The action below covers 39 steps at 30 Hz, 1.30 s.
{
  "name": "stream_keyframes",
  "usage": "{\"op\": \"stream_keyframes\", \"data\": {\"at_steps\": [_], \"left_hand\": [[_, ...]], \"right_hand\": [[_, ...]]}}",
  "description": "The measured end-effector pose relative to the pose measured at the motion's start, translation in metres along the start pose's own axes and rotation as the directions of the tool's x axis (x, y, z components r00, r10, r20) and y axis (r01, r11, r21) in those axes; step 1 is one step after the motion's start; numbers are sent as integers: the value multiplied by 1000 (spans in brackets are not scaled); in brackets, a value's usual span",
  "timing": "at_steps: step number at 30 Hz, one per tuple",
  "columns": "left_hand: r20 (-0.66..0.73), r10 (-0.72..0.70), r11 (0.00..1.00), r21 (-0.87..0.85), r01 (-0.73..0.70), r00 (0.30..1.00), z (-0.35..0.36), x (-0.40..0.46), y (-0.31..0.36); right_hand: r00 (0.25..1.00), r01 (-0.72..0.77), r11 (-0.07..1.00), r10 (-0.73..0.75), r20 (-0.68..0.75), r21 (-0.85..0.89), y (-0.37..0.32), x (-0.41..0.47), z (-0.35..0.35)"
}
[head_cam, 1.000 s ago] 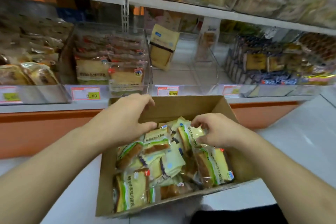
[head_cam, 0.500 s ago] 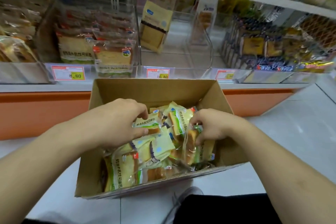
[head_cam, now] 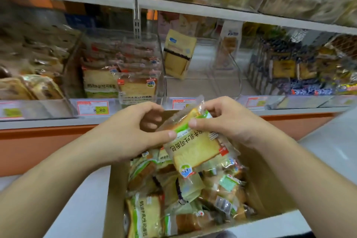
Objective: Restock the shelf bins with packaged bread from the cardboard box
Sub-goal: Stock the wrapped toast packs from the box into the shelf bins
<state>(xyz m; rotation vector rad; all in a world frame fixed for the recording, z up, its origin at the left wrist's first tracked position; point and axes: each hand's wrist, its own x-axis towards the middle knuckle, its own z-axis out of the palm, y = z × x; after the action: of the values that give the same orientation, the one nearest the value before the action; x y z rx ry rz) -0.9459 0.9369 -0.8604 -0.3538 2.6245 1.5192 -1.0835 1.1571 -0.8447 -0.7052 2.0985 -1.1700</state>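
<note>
A green and yellow bread pack [head_cam: 195, 145] is held up above the cardboard box [head_cam: 116, 189], printed side facing me. My right hand [head_cam: 229, 120] pinches its upper edge between thumb and fingers. My left hand [head_cam: 131, 131] holds its left edge with thumb and curled fingers. Several more bread packs [head_cam: 173, 199] lie jumbled in the box below. On the shelf straight ahead, a clear bin [head_cam: 201, 83] holds a single yellow pack [head_cam: 178, 54] leaning at its back. The bin to its left [head_cam: 121, 75] is stocked with similar toast packs.
Price tags [head_cam: 92, 108] line the shelf's front edge. Further bins of packaged goods stand at the left [head_cam: 29, 75] and right [head_cam: 301, 71]. An upper shelf [head_cam: 193, 7] with more bins overhangs. Pale floor tiles surround the box; an orange base runs under the shelf.
Both hands were digging among the packs in the box. Now they have lifted one bread pack up above the box, toward the shelf.
</note>
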Motion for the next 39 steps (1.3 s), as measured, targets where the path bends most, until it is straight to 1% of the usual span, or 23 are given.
{"op": "stream_keyframes", "data": {"at_steps": [2,4,5,8,10,12,13,14,15,17,19,21,23,25,26,28,30,32,34,35,37,39], "left_hand": [[92,3,999,-47,2,996,-4,-1,-2],[146,12,999,-41,-6,989,-9,-3,-2],[149,17,998,-62,-8,989,-13,-4,-2],[83,-4,981,-191,20,997,-27,-10,-3],[6,-39,960,-276,39,999,-35,-12,-7],[-90,-104,916,-397,60,991,-40,-12,-14],[-137,-141,884,-463,63,980,-41,-12,-17],[-174,-177,850,-524,61,969,-41,-12,-18],[-191,-200,820,-570,57,961,-41,-13,-18],[-176,-224,778,-624,68,958,-40,-17,-14],[-132,-224,756,-649,86,966,-41,-20,-11],[-106,-226,735,-671,98,968,-49,-21,-13],[-79,-222,733,-670,114,972,-62,-23,-15],[-92,-210,777,-620,109,973,-78,-24,-17],[-141,-211,809,-580,92,967,-86,-24,-19],[-324,-217,892,-448,52,921,-103,-21,-27],[-529,-185,958,-286,31,828,-120,-18,-36],[-682,-138,986,-160,38,719,-135,-16,-45],[-755,-108,994,-104,45,646,-148,-13,-52],[-767,-105,994,-96,49,632,-151,-11,-54],[-771,-107,994,-85,65,627,-153,-8,-59],[-773,-86,996,-52,72,629,-153,-5,-61]], "right_hand": [[997,13,1000,-12,78,-11,-10,2,10],[996,30,998,-33,80,48,-17,4,20],[997,29,995,-36,70,92,-17,6,22],[1000,21,953,-22,0,303,-18,10,22],[998,-16,881,44,-48,472,-16,11,21],[998,-26,802,52,-25,596,-11,14,22],[999,-35,782,39,7,623,-10,15,26],[999,-30,791,13,32,611,-7,15,30],[999,-25,817,-4,50,575,-8,16,37],[999,9,875,-28,32,484,-14,17,57],[997,75,916,-70,-28,393,-26,20,76],[990,126,922,-94,-104,367,-36,24,88],[984,151,910,-103,-143,387,-50,26,94],[976,189,915,-134,-172,357,-60,33,95],[968,213,924,-156,-196,317,-64,39,94],[943,261,949,-212,-255,177,-74,58,91],[922,289,957,-271,-276,27,-89,80,91],[914,299,949,-315,-257,-101,-106,104,94],[904,298,913,-363,-227,-278,-122,129,98],[903,292,890,-378,-206,-351,-128,140,99],[914,261,852,-369,-167,-454,-132,161,102],[934,229,826,-335,-121,-515,-131,177,105]]}}
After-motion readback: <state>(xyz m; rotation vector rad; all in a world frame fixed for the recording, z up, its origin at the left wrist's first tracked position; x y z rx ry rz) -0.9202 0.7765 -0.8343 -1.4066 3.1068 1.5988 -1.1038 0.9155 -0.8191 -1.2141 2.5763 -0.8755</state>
